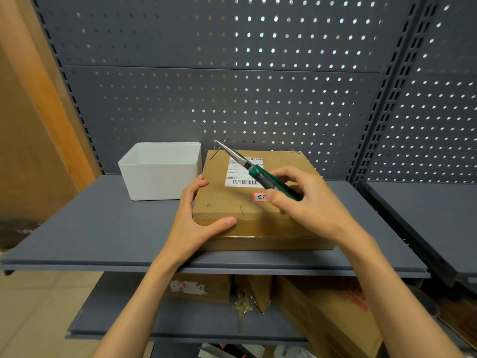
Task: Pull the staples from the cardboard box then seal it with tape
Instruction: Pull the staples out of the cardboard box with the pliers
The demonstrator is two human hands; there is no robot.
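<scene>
Under the left hand (196, 218), a matt brown cardboard box (227, 200) with a white paper label (238, 174). The right hand (304, 200) grips pliers (247, 165): shiny bare metal nose, glossy green plastic handles. Left of both hands, a smooth white plastic bin (160, 174).

Print on the white shipping label (244, 171) is too small to read, and the pliers (251, 169) cross its middle. The right hand (304, 200) covers the rear of the pliers handles, part of the red-edged sticker (259, 197) and the box top beneath. Cartons (330, 313) on the lower shelf (160, 324) are partly hidden by the forearms and cut off by the bottom edge.
</scene>
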